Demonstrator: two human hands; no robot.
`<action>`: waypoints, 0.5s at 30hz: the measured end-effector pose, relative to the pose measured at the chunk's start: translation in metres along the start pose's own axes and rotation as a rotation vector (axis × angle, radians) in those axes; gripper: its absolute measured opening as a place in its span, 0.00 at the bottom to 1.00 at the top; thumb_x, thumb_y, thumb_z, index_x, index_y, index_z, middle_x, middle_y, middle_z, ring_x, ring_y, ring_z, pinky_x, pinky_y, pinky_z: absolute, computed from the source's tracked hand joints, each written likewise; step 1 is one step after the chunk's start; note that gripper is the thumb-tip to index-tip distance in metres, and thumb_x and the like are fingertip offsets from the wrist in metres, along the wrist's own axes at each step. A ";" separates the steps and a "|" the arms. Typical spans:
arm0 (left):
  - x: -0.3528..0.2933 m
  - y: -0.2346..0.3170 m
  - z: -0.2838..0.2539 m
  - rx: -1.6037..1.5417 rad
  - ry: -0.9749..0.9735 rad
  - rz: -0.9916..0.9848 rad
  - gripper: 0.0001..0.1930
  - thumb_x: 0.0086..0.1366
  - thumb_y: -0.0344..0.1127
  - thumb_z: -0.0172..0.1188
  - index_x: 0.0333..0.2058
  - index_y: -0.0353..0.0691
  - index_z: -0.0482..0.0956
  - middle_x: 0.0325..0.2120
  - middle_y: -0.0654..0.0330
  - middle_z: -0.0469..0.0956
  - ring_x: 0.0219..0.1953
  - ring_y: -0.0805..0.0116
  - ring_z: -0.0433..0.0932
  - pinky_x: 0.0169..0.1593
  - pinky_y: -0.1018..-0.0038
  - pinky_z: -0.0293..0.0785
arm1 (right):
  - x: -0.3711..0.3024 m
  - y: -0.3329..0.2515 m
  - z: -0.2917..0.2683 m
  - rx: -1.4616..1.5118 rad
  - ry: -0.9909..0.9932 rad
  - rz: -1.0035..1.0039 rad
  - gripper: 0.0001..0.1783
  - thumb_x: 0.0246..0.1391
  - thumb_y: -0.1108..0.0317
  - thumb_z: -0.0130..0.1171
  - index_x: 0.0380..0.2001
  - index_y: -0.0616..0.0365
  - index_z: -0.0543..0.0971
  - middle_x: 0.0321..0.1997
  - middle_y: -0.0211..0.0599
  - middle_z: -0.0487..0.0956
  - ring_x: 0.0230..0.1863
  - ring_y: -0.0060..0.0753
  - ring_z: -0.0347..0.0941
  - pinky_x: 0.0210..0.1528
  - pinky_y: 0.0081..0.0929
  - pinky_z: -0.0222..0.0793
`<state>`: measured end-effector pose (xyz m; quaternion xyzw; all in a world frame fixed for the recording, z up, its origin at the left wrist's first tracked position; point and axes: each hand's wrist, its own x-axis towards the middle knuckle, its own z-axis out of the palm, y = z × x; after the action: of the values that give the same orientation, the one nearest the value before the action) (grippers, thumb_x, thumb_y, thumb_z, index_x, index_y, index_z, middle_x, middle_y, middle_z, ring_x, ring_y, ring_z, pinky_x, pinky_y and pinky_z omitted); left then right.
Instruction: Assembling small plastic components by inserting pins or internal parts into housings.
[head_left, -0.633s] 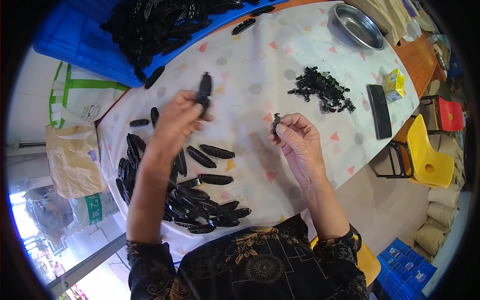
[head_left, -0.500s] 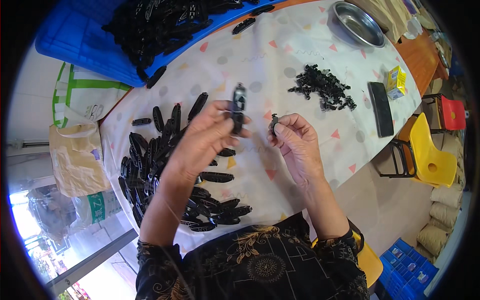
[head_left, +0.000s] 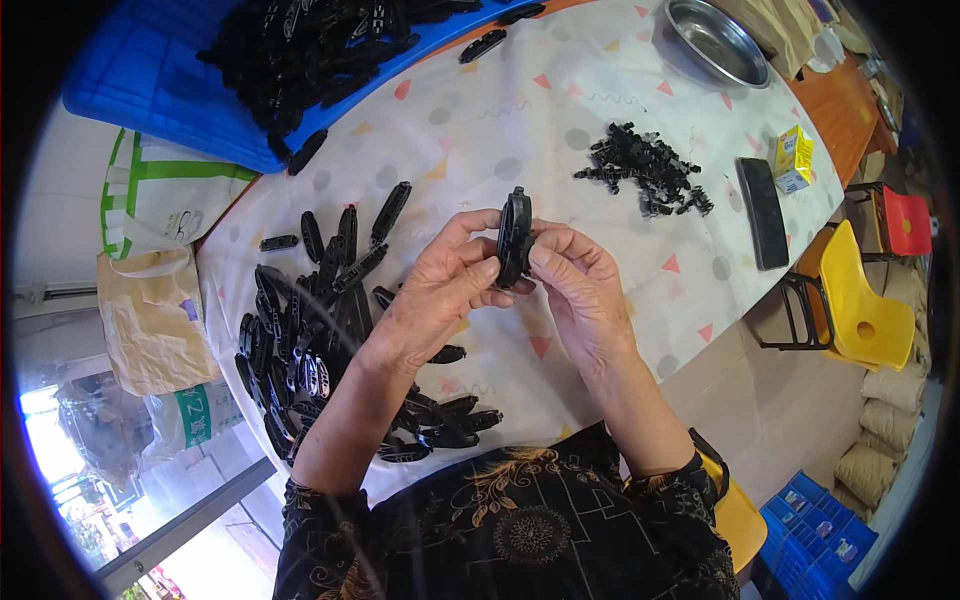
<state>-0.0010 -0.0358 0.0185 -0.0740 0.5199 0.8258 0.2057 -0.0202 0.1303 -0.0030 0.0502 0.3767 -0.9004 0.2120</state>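
A long, glossy black plastic part [head_left: 514, 228] stands nearly upright above the table, gripped between the thumb and fingers of my left hand [head_left: 437, 283]. My right hand [head_left: 583, 285] is closed in a pinch at that part's right side. A small black plastic clip is in its fingertips, mostly hidden now and pressed against the long part. Around and under my left forearm lies a spread pile of similar long black parts [head_left: 290, 320]. Beyond my right hand is a heap of small black clips [head_left: 645, 168].
A blue bin [head_left: 150, 85] full of long black parts stands at the far left. A steel bowl [head_left: 720, 45], a black phone-like slab [head_left: 763, 215] and a yellow box [head_left: 794, 160] sit on the right side of the patterned tablecloth [head_left: 480, 130]. Yellow chair [head_left: 865, 305] at right.
My left hand has brought the long black part rightward to my right hand, and its side now shows. The small clip has gone from beside it to against it.
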 end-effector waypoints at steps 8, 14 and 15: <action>-0.005 0.001 0.002 0.189 0.051 0.081 0.20 0.67 0.26 0.47 0.57 0.40 0.60 0.47 0.55 0.74 0.44 0.71 0.76 0.43 0.78 0.75 | 0.002 0.013 0.006 -0.073 0.008 -0.053 0.06 0.53 0.72 0.62 0.33 0.56 0.75 0.40 0.29 0.75 0.37 0.20 0.70 0.42 0.23 0.65; 0.001 -0.018 -0.009 0.321 0.080 0.174 0.28 0.62 0.19 0.52 0.59 0.39 0.53 0.43 0.54 0.77 0.42 0.73 0.77 0.48 0.73 0.74 | 0.006 0.011 0.017 -0.175 -0.008 -0.046 0.15 0.53 0.75 0.61 0.45 0.61 0.74 0.39 0.30 0.77 0.42 0.21 0.72 0.46 0.23 0.70; 0.002 -0.020 -0.010 0.313 0.076 0.174 0.28 0.62 0.19 0.52 0.59 0.39 0.53 0.43 0.54 0.77 0.42 0.73 0.77 0.48 0.73 0.74 | 0.009 0.014 0.015 -0.182 -0.003 -0.045 0.15 0.53 0.75 0.61 0.45 0.61 0.74 0.39 0.30 0.77 0.42 0.21 0.72 0.46 0.23 0.70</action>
<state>0.0043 -0.0364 -0.0033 -0.0268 0.6539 0.7461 0.1227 -0.0216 0.1079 -0.0032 0.0209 0.4578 -0.8670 0.1958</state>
